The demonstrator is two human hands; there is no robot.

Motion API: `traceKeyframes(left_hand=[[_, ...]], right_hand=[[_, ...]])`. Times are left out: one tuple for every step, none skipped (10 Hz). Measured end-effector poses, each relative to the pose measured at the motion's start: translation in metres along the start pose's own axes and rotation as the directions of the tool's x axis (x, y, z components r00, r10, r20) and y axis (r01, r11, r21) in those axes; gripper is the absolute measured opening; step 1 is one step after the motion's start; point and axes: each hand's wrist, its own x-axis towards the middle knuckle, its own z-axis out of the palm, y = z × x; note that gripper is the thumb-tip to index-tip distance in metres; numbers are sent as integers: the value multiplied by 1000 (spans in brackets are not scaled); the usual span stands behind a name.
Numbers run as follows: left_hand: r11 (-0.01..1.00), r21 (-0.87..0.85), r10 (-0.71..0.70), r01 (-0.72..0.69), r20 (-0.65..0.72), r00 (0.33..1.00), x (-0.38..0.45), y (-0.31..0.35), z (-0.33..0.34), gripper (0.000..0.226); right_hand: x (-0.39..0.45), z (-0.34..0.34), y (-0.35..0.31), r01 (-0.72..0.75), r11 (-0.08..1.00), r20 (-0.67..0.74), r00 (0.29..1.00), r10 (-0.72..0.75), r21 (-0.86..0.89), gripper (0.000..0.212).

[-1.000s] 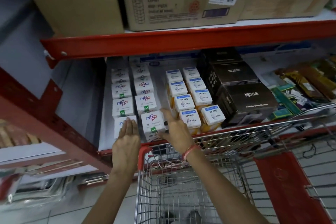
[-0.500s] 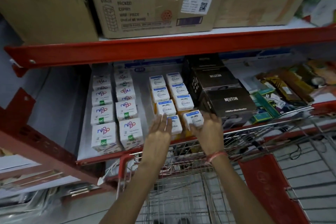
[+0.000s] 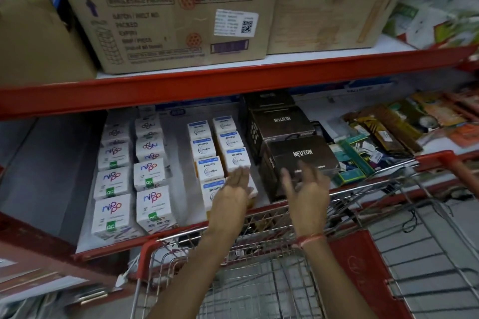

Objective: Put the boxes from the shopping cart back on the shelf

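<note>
Currently both hands are held open and empty, right hand [image 3: 309, 189] just before the Neuton box [image 3: 302, 156], left hand [image 3: 233, 188] nearer the Wipro boxes [image 3: 211, 167].

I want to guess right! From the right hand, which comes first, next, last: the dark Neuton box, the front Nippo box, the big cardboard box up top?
1. Dark Neuton box, right by the right hand.
2. Front Nippo box, left on the same shelf.
3. Cardboard box, upper shelf.
</note>
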Motion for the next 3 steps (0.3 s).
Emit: traceKeyframes(left_hand=[[938, -334, -95, 94, 14, 995, 27, 43, 4, 35], [862, -469, -181, 193, 71, 981, 40, 68, 13, 29], [853, -476, -193, 214, 93, 977, 41, 72, 16, 33]], right_hand=[[23, -8, 35, -197, 980, -7, 980, 197, -3, 53], [34, -3, 52, -286, 958, 182, 943, 279, 13, 63], [45, -10, 54, -259, 966, 263, 933, 246, 13, 59]])
